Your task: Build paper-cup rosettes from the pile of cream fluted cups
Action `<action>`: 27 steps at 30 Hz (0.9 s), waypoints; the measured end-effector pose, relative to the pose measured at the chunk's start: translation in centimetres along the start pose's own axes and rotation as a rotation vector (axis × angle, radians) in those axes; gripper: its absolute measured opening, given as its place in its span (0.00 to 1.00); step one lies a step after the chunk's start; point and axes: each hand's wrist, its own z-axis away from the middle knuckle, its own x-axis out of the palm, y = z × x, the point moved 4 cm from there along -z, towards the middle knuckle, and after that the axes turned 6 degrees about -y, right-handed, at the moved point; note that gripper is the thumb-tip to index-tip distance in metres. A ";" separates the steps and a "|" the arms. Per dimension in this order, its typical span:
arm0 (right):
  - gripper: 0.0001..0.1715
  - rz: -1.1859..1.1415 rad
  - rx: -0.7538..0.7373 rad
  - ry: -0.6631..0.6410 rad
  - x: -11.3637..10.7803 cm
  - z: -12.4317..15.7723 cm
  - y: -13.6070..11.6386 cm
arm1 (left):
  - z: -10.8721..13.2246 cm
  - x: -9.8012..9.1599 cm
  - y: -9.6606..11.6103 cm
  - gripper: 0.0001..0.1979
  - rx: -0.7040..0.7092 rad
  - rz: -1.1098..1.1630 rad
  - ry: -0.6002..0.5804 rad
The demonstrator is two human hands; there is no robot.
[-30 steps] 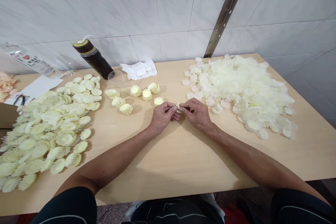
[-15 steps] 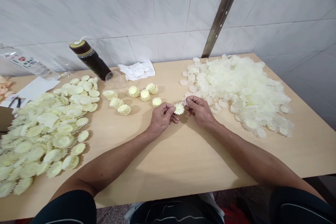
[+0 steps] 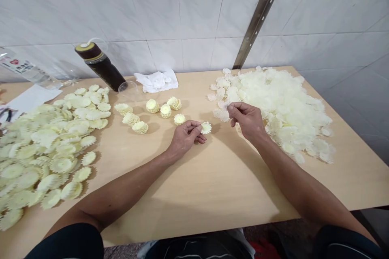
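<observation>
My left hand (image 3: pixel 186 136) is closed, its thumb and fingers pinching the edge of a small pale-yellow artificial flower (image 3: pixel 206 128) that faces up. My right hand (image 3: pixel 247 119) is in a pinch above the near-left edge of the pile of thin translucent petal discs (image 3: pixel 273 105). Its fingertips are beside a loose petal disc (image 3: pixel 223 105); whether they hold a disc cannot be made out. Just behind my left hand sits a small flower stack (image 3: pixel 179 119). Several more stacked flower heads (image 3: pixel 140 127) stand to the left of it.
A large heap of thicker yellow flower discs (image 3: pixel 60 145) covers the table's left side. Behind it are a dark bottle (image 3: pixel 103 68), a clear cup (image 3: pixel 128 91), crumpled tissue (image 3: pixel 158 81) and a water bottle (image 3: pixel 28 71). A metal bracket (image 3: pixel 257 24) is against the tiled wall.
My right hand has moved away from the flower, right and slightly back, to the edge of the translucent pile. My left hand still holds the flower in nearly the same place.
</observation>
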 end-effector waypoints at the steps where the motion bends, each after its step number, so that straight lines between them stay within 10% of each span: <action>1: 0.18 0.128 -0.063 0.056 -0.4 0.1 -0.2 | 0.0 0.0 0.0 0.25 -0.004 0.000 -0.003; 8: 0.17 0.909 -0.457 0.298 -3.6 -0.1 -1.7 | 0.0 0.3 0.0 0.23 -0.035 0.031 0.009; 11: 0.11 0.803 -0.481 0.263 -2.3 0.7 -2.5 | 0.0 0.2 0.0 0.22 -0.035 0.035 0.019; 16: 0.08 0.587 -0.568 -0.172 4.3 3.7 -2.1 | 0.0 0.2 0.1 0.23 -0.023 0.032 0.016; 27: 0.06 0.456 -0.339 -0.102 5.6 3.8 -0.4 | 0.2 0.4 1.1 0.22 -0.082 0.028 -0.031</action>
